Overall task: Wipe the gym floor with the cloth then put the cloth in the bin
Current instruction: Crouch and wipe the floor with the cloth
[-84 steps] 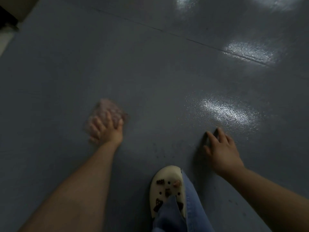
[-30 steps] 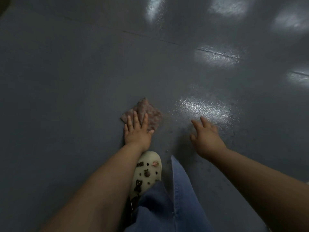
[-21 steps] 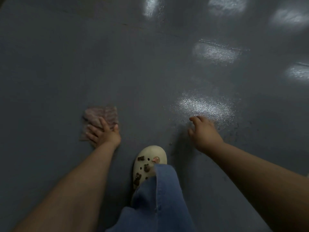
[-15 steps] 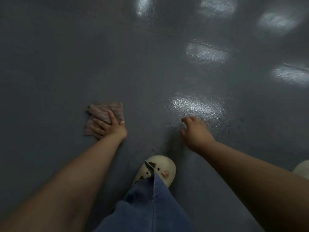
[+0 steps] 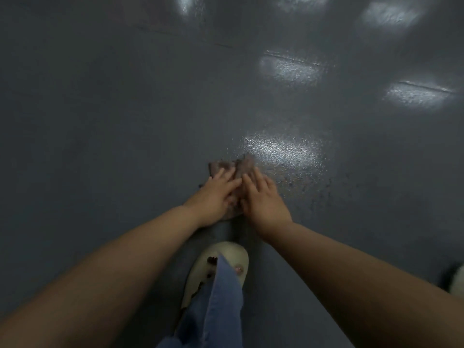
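Observation:
A crumpled pinkish-brown cloth [image 5: 234, 169] lies on the dark grey gym floor [image 5: 113, 121] straight ahead of me. My left hand [image 5: 216, 197] presses on its left half with the fingers spread. Beside it, my right hand [image 5: 263, 199] lies on the cloth's right half, and the two hands touch in the middle. Most of the cloth is hidden under both hands; only its far edge and a strip between them show. No bin is in view.
My cream clog [image 5: 216, 270] and a blue jeans leg [image 5: 216, 305] are just behind the hands. Another pale shoe [image 5: 457, 280] shows at the right edge. Light reflections [image 5: 283, 149] and a floor seam [image 5: 291, 57] lie ahead.
My left hand has slid the cloth from the left to the centre. My right hand has left the bare floor and come down on the cloth beside the left one.

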`<state>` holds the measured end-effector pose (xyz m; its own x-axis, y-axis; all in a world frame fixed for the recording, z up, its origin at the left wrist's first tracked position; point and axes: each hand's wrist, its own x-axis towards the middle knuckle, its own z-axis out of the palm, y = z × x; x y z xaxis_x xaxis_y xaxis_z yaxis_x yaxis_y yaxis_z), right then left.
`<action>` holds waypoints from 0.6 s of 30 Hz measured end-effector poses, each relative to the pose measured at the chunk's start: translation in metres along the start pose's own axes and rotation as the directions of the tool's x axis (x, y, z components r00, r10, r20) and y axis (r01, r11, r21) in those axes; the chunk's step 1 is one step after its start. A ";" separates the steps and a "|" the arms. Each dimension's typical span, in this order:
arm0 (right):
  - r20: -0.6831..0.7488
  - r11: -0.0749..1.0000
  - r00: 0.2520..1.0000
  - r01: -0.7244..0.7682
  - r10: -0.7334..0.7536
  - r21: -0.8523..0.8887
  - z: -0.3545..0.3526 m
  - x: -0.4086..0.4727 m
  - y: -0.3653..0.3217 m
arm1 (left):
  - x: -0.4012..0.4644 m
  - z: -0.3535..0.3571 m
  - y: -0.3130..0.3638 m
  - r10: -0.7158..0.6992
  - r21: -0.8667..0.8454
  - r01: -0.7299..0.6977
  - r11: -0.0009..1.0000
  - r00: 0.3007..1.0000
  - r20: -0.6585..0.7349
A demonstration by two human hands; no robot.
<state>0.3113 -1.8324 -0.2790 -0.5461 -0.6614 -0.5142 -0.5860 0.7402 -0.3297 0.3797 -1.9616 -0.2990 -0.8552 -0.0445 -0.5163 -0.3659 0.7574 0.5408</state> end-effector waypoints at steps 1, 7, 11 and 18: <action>0.009 0.998 1.000 0.013 -0.014 0.054 0.005 0.003 -0.004 | -0.003 -0.005 -0.003 -0.002 -0.082 -0.003 0.997 0.998 -0.059; 0.013 0.995 0.995 0.095 -0.095 0.018 0.028 0.025 -0.032 | -0.017 -0.017 -0.023 -0.227 -0.042 0.223 0.974 0.950 -0.215; 0.003 0.949 0.966 0.253 -0.257 -0.191 0.039 0.032 -0.011 | -0.013 -0.022 -0.026 -0.245 0.196 0.260 0.945 0.965 -0.095; -0.125 0.967 0.984 0.098 -0.130 -0.237 0.006 0.041 0.091 | 0.014 -0.016 0.016 -0.089 0.426 0.073 0.902 0.996 0.019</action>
<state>0.2397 -1.7914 -0.3348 -0.5355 -0.7619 -0.3643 -0.7615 0.6221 -0.1817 0.3560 -1.9604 -0.2862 -0.8123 -0.0995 -0.5747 -0.2358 0.9572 0.1676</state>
